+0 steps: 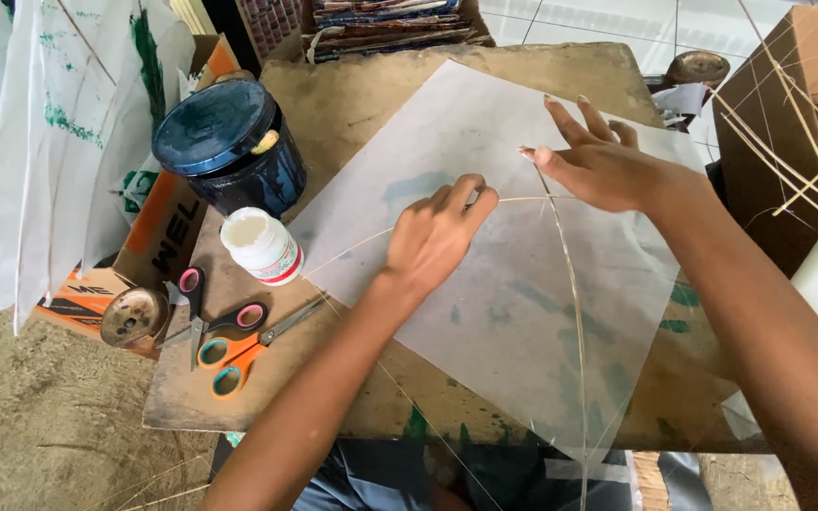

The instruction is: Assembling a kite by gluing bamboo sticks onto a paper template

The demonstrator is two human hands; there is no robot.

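A translucent white sheet of paper [523, 284] lies diamond-wise on a worn wooden board [352, 104]. Two thin bamboo sticks [572, 312] lie crossed on it, one running down the middle, one bowed across. My left hand [437, 232] presses its curled fingers on the bowed stick left of the crossing. My right hand [594, 161] rests flat with fingers spread on the sheet, its fingertips at the crossing point. Neither hand lifts anything.
A dark blue lidded tub [229, 142] and a small white glue bottle [262, 246] stand at the board's left. Two scissors, pink-handled [215, 317] and orange-handled [239, 355], lie near a thread spool [133, 315]. Finished white kites [68, 142] hang left; loose sticks [788, 142] and cardboard boxes right.
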